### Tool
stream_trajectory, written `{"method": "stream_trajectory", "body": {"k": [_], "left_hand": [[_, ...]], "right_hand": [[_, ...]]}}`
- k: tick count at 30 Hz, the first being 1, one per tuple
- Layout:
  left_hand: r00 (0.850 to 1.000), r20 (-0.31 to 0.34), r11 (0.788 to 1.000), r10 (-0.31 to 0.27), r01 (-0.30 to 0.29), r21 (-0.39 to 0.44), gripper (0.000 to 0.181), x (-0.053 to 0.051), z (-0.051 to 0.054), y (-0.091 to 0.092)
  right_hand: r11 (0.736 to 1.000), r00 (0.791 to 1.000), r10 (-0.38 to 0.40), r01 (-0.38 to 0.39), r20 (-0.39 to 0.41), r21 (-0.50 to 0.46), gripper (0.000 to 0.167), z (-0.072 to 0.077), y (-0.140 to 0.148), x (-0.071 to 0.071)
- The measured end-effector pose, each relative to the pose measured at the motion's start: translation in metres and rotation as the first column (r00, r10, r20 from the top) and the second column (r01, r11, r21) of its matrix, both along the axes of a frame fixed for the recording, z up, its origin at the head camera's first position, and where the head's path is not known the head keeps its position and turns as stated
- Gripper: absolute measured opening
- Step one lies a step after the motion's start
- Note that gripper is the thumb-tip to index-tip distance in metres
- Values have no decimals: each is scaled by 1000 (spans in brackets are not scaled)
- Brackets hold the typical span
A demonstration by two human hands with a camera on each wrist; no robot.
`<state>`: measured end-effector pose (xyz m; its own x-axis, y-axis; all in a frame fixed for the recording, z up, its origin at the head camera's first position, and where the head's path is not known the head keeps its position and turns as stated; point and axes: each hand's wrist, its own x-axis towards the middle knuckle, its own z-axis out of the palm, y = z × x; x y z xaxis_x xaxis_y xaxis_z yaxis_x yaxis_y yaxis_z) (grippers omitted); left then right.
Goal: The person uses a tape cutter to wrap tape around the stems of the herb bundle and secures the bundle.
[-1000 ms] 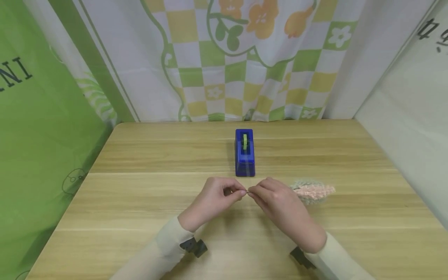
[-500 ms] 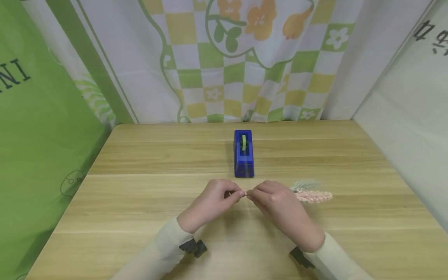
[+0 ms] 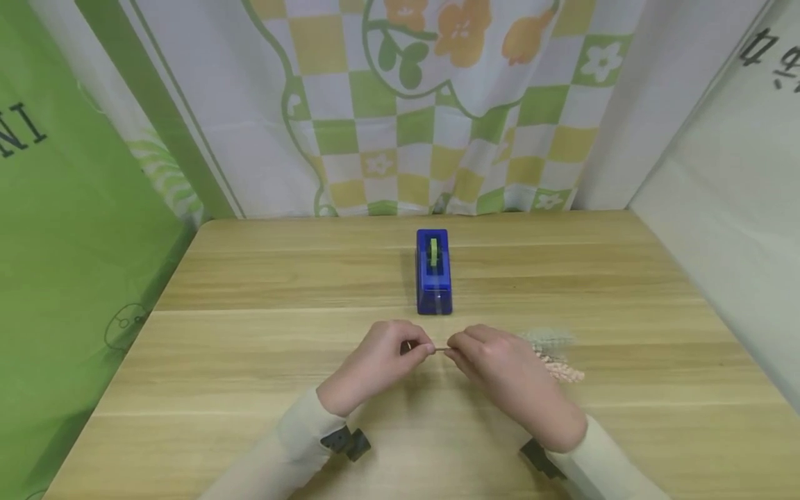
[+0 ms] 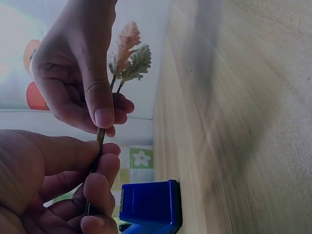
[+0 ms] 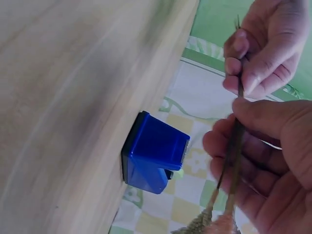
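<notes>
Both my hands pinch the thin stems [image 5: 235,144] of two artificial flower sprigs, one hand beside the other above the table. My left hand [image 3: 381,353] holds the lower end, whose tips poke out past its fingers in the right wrist view. Nearer the flower heads, my right hand [image 3: 506,371] grips the stems between thumb and fingers. A fluffy pink head [image 4: 129,43] and a grey-green head [image 4: 139,63] stick out beyond the right hand. A short bit of stem shows between the hands. Behind them stands a blue tape dispenser [image 3: 434,278] with a yellow-green core.
The wooden table [image 3: 262,285] extends around the hands to both sides. A checked curtain [image 3: 419,132] hangs along its back edge. A green cloth [image 3: 75,229] borders the left side and a white sheet [image 3: 731,208] the right.
The flower heads have turned, the pink one shifting toward me and the green one now farther back. My right hand has moved slightly away from the left, showing more stem between them.
</notes>
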<state>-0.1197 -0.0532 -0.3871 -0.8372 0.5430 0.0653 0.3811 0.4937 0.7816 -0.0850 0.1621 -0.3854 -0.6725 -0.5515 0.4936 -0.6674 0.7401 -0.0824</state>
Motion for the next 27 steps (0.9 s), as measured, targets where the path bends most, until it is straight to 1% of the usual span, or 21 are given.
{"method": "stream_trajectory", "body": {"k": [3,5,9,14,18,24,27], "left_hand": [[1000,1,1000,11,-11,-1,14,1,0,0],[1000,-9,1000,13,-13,0,12,1,0,0],[1000,-17,1000,16,-16,6,10,1,1,-1],[1000,-3,1000,23,-23,12,9,3,-1,0],[1000,5,1000,19,-19,9,8,4,-1,1],[1000,27,1000,6,-6,-6,11,4,-2,2],[1000,19,1000,-13,13,0,15,2,-2,2]], "right_hand": [[999,996,-32,30,80,28,8,4,-1,1],[998,992,-44,39,120,43,7,6,-1,1],[998,988,-48,40,145,53,7,8,0,1],[998,988,-45,39,147,46,7,7,0,0],[999,991,-31,27,130,35,7,5,1,-1],[1000,998,-3,1,64,20,10,0,2,-4],[1000,1000,-1,0,26,23,10,-1,2,-5]]}}
